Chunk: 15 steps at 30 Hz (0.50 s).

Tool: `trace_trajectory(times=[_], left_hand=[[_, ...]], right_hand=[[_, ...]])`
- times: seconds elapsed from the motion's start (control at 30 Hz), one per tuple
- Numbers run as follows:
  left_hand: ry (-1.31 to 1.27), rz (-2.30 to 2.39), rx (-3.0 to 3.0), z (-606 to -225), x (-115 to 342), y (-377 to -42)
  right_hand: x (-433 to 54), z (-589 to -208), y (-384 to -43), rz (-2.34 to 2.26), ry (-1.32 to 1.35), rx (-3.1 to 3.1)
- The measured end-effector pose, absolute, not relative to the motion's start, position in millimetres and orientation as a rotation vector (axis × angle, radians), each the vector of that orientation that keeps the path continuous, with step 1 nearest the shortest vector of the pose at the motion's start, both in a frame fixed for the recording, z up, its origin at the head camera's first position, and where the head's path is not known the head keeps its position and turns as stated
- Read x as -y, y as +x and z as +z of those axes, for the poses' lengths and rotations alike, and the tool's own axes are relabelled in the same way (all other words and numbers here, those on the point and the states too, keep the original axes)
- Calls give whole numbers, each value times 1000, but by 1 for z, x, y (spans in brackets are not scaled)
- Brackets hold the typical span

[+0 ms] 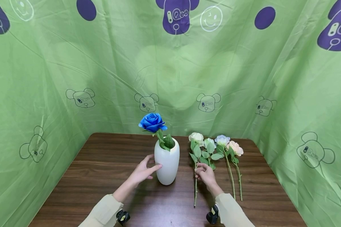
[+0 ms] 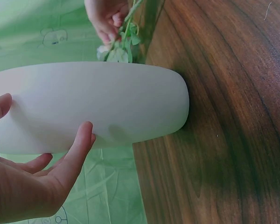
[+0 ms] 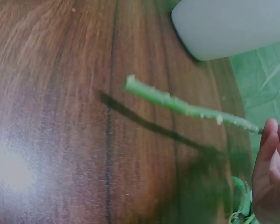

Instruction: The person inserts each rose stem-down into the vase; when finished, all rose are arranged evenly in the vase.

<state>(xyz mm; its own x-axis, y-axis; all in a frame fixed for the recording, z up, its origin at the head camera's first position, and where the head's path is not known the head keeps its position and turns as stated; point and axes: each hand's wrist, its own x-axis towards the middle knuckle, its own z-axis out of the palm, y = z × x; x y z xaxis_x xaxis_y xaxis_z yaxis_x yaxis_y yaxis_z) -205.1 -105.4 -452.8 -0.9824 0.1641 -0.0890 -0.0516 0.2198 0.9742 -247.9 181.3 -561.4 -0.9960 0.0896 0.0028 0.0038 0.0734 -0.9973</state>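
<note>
A white vase (image 1: 170, 164) stands upright on the table, with a blue rose (image 1: 152, 122) leaning left out of its mouth. My left hand (image 1: 143, 171) holds the vase's left side, thumb across its front and fingers at the side. Right of it, my right hand (image 1: 206, 175) pinches the green stem (image 3: 177, 103) of a flower, apparently the white rose (image 1: 196, 137). The cut end of that stem is raised above its shadow. A pale green-white rose (image 1: 209, 144) lies beside it, its stem partly hidden by leaves and my right hand.
A pale blue rose (image 1: 222, 140) and a peach rose (image 1: 235, 148) lie farther right, stems pointing toward me. The brown wooden table (image 1: 102, 176) has green printed cloth (image 1: 116, 78) hanging behind it and at both sides.
</note>
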Motion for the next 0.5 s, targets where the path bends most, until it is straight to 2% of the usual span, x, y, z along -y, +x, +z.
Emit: trace_trajectory(times=[0.17, 0.3, 0.37, 0.5], left_hand=[[114, 1857, -2314, -452, 105, -205], [111, 1850, -2320, -452, 106, -205], [110, 1846, -2323, -452, 106, -205], [114, 1842, -2325, -452, 106, -205]], right_hand=[[-196, -610, -278, 2115, 24, 2201], [-197, -617, -288, 2117, 68, 2135], [-196, -608, -285, 2122, 194, 2074], [-185, -551, -260, 2192, 414, 1935]])
